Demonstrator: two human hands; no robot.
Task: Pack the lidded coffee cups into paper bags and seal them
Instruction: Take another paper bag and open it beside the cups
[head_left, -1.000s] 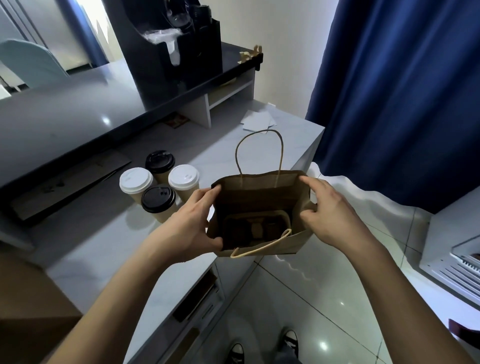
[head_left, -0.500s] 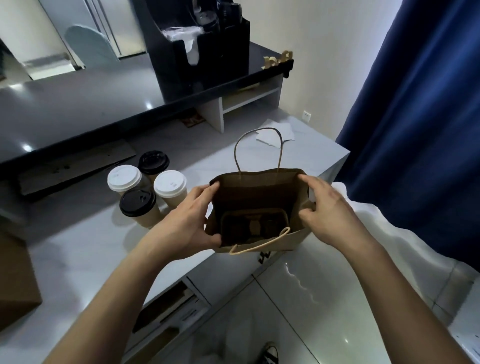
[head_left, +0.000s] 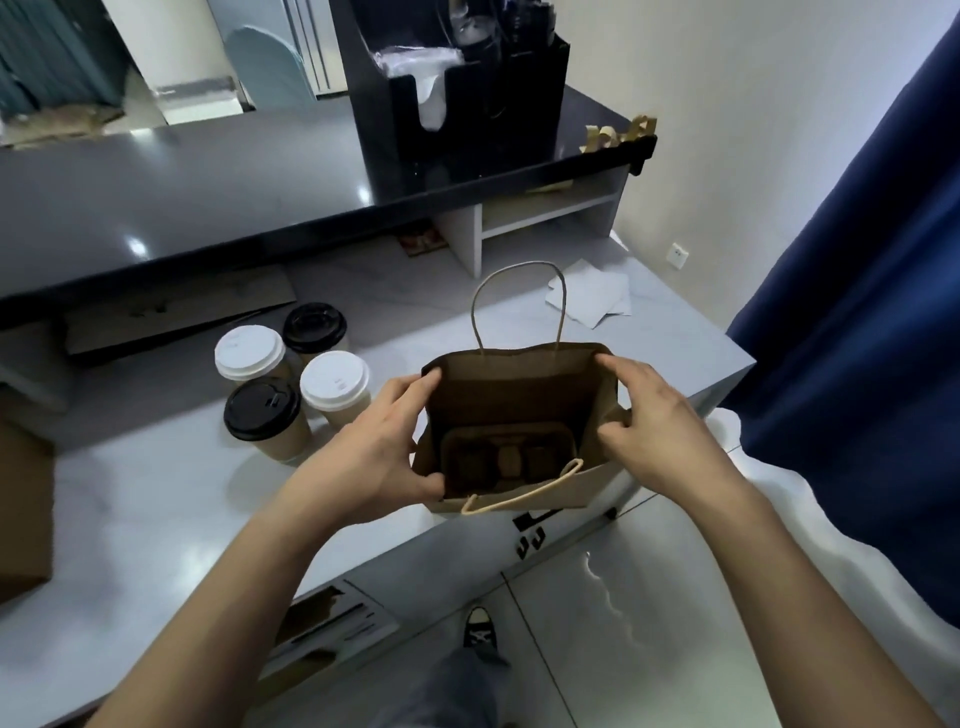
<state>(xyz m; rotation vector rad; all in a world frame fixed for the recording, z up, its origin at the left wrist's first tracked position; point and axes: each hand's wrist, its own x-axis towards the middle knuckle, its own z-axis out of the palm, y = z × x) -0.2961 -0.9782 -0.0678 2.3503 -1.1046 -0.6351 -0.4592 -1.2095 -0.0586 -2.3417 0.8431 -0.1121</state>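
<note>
Two hands at an open paper bag (head_left: 519, 405) on the counter (head_left: 156, 519) edge; left hand (head_left: 379, 447) gripping its left side, right hand (head_left: 649, 421) pinching its right rim; cup tray (head_left: 506, 460) seen inside; four lidded cups (head_left: 291, 384) clustered just left

Paper bag (head_left: 519, 410) mouth held wide, access from above unobstructed. Bag floor occupied by cup carrier (head_left: 506, 457). Left approach flanked by four lidded cups (head_left: 291, 384); upright handle (head_left: 519, 306) behind opening.
</note>
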